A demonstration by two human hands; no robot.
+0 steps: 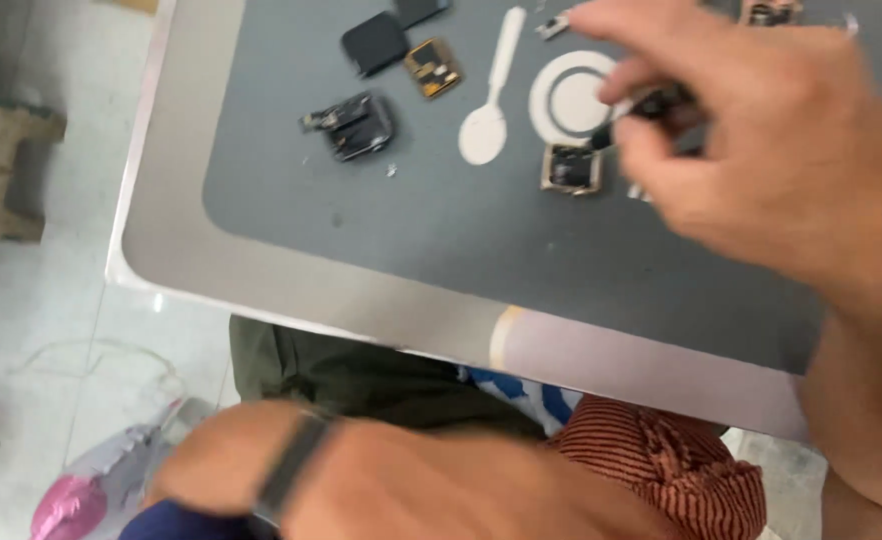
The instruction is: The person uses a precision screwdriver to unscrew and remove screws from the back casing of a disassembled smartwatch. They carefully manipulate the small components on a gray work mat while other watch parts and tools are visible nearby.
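Note:
My right hand (761,130) hovers over the dark grey mat (411,210), fingers pinched on a thin dark tool (641,105) whose tip points at a small square watch case (572,168). A white ring-shaped disc (553,100) and a white spoon-shaped piece (491,95) lie just left of the hand. My left hand (411,485) is low below the table edge, blurred, with a dark band at the wrist (291,465); whether it holds anything is not visible.
A black watch body (356,125), a dark square screen (374,43) and a small gold circuit board (432,67) lie on the mat's left half. The white table (171,230) ends close in front of me. Below are a striped red cloth (661,465) and pale floor.

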